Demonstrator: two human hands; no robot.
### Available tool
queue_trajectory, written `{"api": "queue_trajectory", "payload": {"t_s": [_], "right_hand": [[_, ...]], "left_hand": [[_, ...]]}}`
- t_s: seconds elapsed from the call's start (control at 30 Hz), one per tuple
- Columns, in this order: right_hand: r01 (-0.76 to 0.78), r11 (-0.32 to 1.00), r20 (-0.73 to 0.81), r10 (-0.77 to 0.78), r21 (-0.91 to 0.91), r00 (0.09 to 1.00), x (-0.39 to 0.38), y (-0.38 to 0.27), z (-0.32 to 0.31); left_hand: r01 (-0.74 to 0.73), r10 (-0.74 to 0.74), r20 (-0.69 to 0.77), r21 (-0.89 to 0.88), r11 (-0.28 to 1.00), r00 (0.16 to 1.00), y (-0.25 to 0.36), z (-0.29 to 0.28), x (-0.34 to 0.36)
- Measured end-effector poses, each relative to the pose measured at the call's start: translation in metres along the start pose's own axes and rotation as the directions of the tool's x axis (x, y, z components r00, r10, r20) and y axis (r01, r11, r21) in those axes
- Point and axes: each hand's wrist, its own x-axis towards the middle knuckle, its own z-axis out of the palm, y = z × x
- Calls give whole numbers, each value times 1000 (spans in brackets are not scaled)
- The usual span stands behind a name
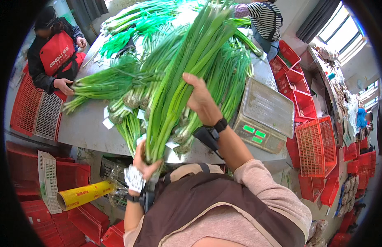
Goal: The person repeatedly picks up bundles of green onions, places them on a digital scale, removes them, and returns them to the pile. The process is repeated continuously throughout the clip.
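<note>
A long bunch of green onions point(174, 88) slants up and away from my body, leaves pointing to the far side. My left hand point(143, 162) is closed around its pale stem ends near the table's front edge. Higher up, my right hand point(201, 99) grips the same bunch from the right, thumb showing and the other fingers mostly hidden by the leaves. White paper-like material point(134, 179) covers part of my left wrist. Beneath the bunch, more green onions point(224, 82) with soil-caked roots point(133, 99) lie heaped on the table point(82, 125).
A scale point(261, 119) with green displays stands right of the heap. At the left, a person in a red apron point(57, 51) touches onions; another in a striped top point(265, 20) works at the far side. Red crates point(316, 148) flank the table. A yellow film roll point(86, 195) lies lower left.
</note>
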Motion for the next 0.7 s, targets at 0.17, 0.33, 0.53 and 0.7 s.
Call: {"api": "queue_trajectory", "payload": {"t_s": [0.17,0.33,0.53,0.7], "right_hand": [[254,917,75,-242,-309,967,-45,-69,62],[414,809,307,-303,-417,902,-87,-149,97],[335,419,168,-386,-844,907,-144,-172,50],[287,373,51,-529,-882,847,-192,-158,11]], "left_hand": [[-305,320,51,-189,933,946,80,41,80],[-505,508,237,-80,860,828,172,62,118],[-564,594,345,-195,803,727,168,116,125],[-554,634,493,-319,769,596,158,172,135]]}}
